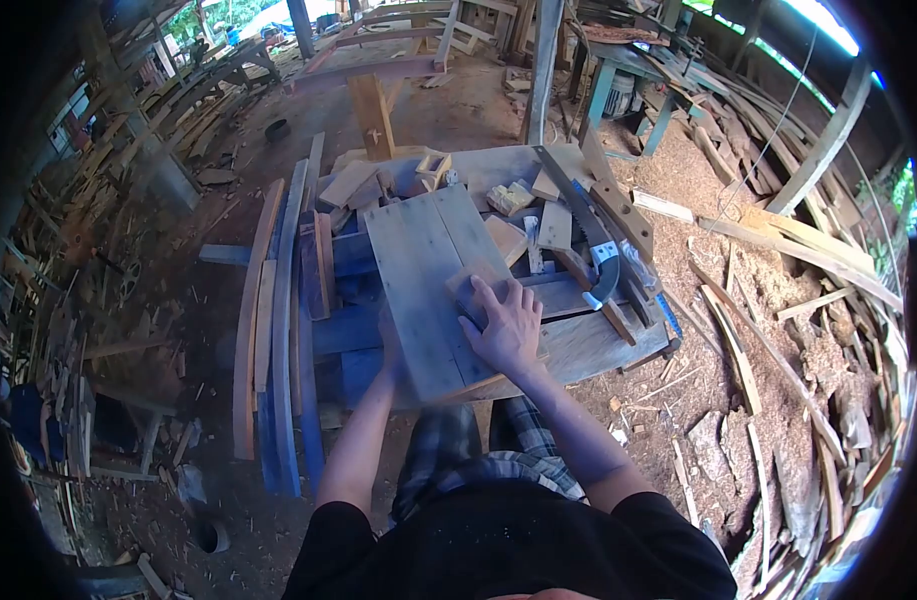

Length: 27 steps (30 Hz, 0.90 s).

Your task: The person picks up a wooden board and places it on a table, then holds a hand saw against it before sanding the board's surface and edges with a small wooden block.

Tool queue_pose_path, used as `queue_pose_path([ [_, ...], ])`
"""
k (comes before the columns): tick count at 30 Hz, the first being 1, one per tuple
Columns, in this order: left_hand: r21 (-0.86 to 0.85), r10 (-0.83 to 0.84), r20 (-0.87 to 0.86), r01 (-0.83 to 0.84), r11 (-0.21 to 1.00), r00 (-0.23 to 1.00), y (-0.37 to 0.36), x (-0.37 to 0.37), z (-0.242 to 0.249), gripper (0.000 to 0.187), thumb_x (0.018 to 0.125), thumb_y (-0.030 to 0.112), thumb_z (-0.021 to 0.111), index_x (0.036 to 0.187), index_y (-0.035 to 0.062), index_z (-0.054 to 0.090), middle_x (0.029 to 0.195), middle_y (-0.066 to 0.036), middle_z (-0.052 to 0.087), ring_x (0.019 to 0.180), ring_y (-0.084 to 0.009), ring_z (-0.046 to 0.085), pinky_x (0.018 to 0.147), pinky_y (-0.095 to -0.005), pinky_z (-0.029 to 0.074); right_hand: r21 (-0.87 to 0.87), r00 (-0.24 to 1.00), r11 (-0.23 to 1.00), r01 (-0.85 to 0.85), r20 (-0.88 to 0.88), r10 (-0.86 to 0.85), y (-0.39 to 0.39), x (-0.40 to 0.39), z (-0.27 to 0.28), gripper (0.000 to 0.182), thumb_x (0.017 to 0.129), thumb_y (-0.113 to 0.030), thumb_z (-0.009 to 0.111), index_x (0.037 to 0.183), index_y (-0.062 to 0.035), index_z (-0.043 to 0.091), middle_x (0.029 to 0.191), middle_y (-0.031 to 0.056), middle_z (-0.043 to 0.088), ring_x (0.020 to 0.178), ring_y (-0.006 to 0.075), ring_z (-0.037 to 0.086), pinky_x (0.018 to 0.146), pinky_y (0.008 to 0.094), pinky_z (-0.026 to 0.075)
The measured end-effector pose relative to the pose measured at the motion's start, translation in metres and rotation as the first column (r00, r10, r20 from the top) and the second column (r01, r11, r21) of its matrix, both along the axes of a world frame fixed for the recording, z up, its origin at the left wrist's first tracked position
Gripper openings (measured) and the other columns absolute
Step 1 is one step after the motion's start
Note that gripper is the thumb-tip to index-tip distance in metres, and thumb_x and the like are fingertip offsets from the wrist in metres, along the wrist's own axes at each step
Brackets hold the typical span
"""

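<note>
A flat wooden panel (418,265) made of joined boards lies tilted across the workbench in front of me. My left hand (390,345) is at the panel's left edge and grips it there; its fingers are mostly hidden by the panel. On the panel's right part, my right hand (506,328) holds a small flat wooden block (462,284) against the surface, fingers bent over it. Most of the block is covered by the hand. To the right rests a handsaw (603,265) with a dark, pale-edged handle.
Offcuts (510,197) lie around the panel on the workbench (603,345). Long strips (263,320) lean along its left side. A wooden post (370,115) stands behind. Sawdust and scrap wood (733,350) cover the floor at right, with a green machine stand (603,95) farther back.
</note>
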<state>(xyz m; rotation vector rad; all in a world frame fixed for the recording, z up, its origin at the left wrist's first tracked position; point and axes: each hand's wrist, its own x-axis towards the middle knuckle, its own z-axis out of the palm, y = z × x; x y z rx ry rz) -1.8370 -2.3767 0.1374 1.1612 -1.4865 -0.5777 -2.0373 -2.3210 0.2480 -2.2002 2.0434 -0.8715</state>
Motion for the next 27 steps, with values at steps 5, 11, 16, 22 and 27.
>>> queue_pose_path([
  [5,0.090,-0.063,-0.195,0.081,0.993,0.979,0.005,-0.003,0.016,0.020,0.100,0.016,0.053,0.108,0.0006,0.064,0.097,-0.009,0.069,0.084,-0.0185,0.069,0.071,-0.0338,0.058,0.011,1.000,1.000,-0.003,0.004,0.003,0.000,0.000,0.000,0.066,0.077,-0.038,0.077,0.138,-0.0258,0.054,0.128,0.0222,0.049,0.117,0.0377,0.048,0.095,0.0473,0.038],
  [11,0.050,-0.055,-0.237,0.069,0.996,0.970,0.002,-0.003,0.002,0.024,0.103,0.017,0.048,0.111,0.0001,0.063,0.096,-0.009,0.068,0.084,-0.0166,0.069,0.071,-0.0321,0.058,-0.018,1.000,1.000,-0.003,-0.004,0.003,0.000,0.000,-0.001,0.066,0.077,-0.038,0.077,0.138,-0.0257,0.055,0.128,0.0223,0.050,0.116,0.0377,0.048,0.095,0.0473,0.038],
  [16,0.149,-0.147,-0.517,0.258,0.955,0.843,0.001,-0.002,0.000,0.022,0.102,0.016,0.049,0.109,0.0011,0.063,0.096,-0.007,0.068,0.082,-0.0140,0.068,0.068,-0.0293,0.058,0.005,1.000,1.000,0.005,0.001,-0.005,-0.001,0.000,-0.001,0.067,0.077,-0.039,0.077,0.139,-0.0262,0.055,0.128,0.0222,0.050,0.117,0.0379,0.048,0.096,0.0469,0.038],
  [22,0.088,-0.183,-0.160,0.199,0.976,0.970,0.004,-0.002,0.002,0.028,0.100,0.020,0.052,0.122,0.0013,0.054,0.112,-0.011,0.058,0.100,-0.0197,0.059,0.081,-0.0358,0.053,-0.003,1.000,1.000,0.006,-0.009,-0.006,0.000,0.000,0.000,0.065,0.078,-0.040,0.076,0.139,-0.0254,0.055,0.128,0.0217,0.050,0.116,0.0380,0.048,0.097,0.0469,0.038],
  [27,0.374,-0.072,-0.319,0.195,0.907,0.945,-0.012,0.019,-0.033,0.056,0.090,0.024,0.062,0.139,0.0035,0.044,0.135,-0.018,0.046,0.130,-0.0378,0.037,0.104,-0.0461,0.035,-0.018,1.000,1.000,-0.003,-0.025,0.003,-0.002,0.001,0.000,0.066,0.079,-0.040,0.076,0.139,-0.0245,0.054,0.127,0.0212,0.050,0.116,0.0376,0.047,0.099,0.0478,0.037],
])
